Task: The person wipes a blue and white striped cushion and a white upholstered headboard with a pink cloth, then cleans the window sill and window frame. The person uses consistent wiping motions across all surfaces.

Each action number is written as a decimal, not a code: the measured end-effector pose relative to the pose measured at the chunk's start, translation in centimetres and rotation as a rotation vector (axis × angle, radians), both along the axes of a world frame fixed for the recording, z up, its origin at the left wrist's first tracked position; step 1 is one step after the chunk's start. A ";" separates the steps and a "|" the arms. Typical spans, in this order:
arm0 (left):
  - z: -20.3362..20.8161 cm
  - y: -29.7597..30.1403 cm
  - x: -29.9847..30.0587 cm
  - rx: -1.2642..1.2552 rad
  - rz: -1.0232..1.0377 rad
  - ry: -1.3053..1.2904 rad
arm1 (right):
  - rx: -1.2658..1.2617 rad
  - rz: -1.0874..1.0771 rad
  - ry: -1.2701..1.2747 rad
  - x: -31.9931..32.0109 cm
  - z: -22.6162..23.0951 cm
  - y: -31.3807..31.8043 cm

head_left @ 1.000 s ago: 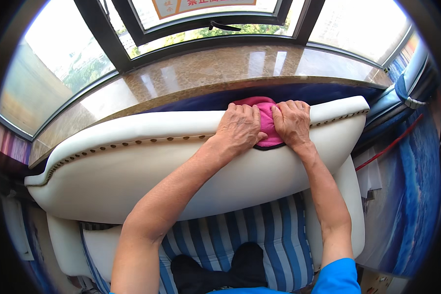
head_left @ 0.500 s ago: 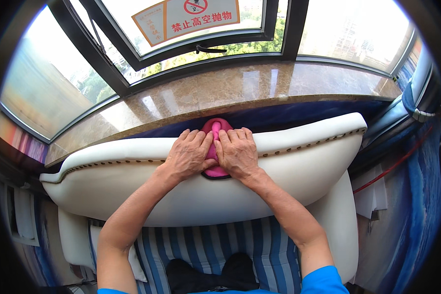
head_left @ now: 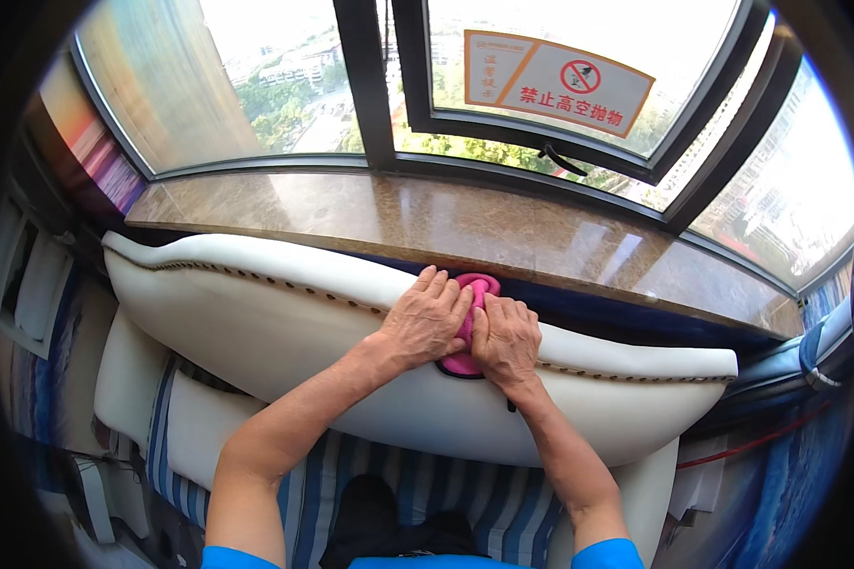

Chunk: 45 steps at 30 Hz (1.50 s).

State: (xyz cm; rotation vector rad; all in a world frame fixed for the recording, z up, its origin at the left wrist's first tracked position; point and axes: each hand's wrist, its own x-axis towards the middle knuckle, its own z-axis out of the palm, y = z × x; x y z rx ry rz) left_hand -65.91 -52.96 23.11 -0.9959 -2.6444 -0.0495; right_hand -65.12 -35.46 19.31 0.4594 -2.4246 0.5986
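Shifted further along white sofa backrest (head_left: 285, 322): pink cloth (head_left: 473, 322), bunched, mostly covered, pressed flat under left hand (head_left: 427, 321) and right hand (head_left: 505, 339), neither clenched.

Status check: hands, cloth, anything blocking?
Left hand and right hand both flat on pink cloth. Cloth on white sofa back. Nothing in the way.
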 end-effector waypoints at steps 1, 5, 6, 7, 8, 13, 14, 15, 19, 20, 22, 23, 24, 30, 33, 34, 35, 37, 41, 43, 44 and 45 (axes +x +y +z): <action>-0.3 0.4 -0.1 0.001 -0.003 0.023 | 0.016 -0.009 -0.028 0.0 0.1 0.1; -1.2 1.2 -0.9 -0.081 -0.026 0.118 | 0.092 -0.032 -0.215 -1.2 0.5 -0.3; -1.6 1.1 -1.5 -0.040 -0.069 0.134 | 0.090 -0.039 -0.242 -1.4 0.5 -0.3; -1.4 1.2 -1.9 -0.034 -0.086 0.062 | 0.087 -0.047 -0.268 -1.6 0.5 -0.3; -1.2 1.3 -2.2 -0.029 -0.104 -0.010 | 0.067 -0.051 -0.281 -1.7 0.5 -0.2; -2.4 1.8 -2.4 0.047 -0.130 0.095 | 0.057 -0.137 -0.307 -0.9 0.3 0.2; -2.6 1.9 -2.5 0.057 -0.135 0.081 | 0.062 -0.157 -0.308 -1.0 0.3 0.1; -2.4 2.1 -2.4 0.057 -0.150 0.077 | 0.049 -0.171 -0.301 -0.8 0.4 0.3; -2.5 1.6 -2.5 0.130 -0.172 0.175 | 0.012 -0.218 -0.286 -0.7 0.1 0.0; -2.5 1.6 -2.5 0.150 -0.178 0.192 | 0.024 -0.243 -0.294 -0.6 0.2 -0.1; -2.3 1.3 -2.4 0.177 -0.182 0.226 | 0.021 -0.273 -0.289 -0.5 0.0 -0.6; -2.2 1.2 -2.5 0.189 -0.185 0.223 | 0.008 -0.277 -0.275 -0.4 0.1 -0.9; -2.3 1.2 -2.4 0.209 -0.185 0.211 | 0.011 -0.275 -0.279 -0.2 0.0 -1.0; -2.6 2.0 -2.1 0.247 -0.189 0.115 | 0.152 -0.117 -0.250 0.0 0.5 0.8; -2.7 2.1 -2.1 0.190 -0.174 0.178 | 0.219 -0.069 -0.269 -0.1 0.9 2.9; -2.7 2.2 -2.1 0.179 -0.170 0.196 | 0.231 -0.068 -0.275 -0.1 0.9 3.6; -3.0 2.5 -2.0 0.176 -0.168 0.206 | 0.239 -0.063 -0.274 0.1 0.8 4.1; -3.2 3.0 -2.0 0.149 -0.168 0.187 | 0.242 -0.052 -0.267 0.0 0.4 4.4; -3.3 4.8 -1.9 0.073 -0.156 0.084 | 0.286 -0.041 -0.219 -0.2 0.0 6.4; -3.7 6.2 -1.5 0.031 -0.147 0.088 | 0.293 -0.037 -0.186 0.2 -0.3 7.7; -3.7 7.4 -1.4 0.006 -0.136 0.074 | 0.297 -0.040 -0.169 0.3 -0.1 8.5; -3.7 8.3 -1.2 -0.026 -0.128 0.058 | 0.292 -0.054 -0.160 0.8 0.0 9.4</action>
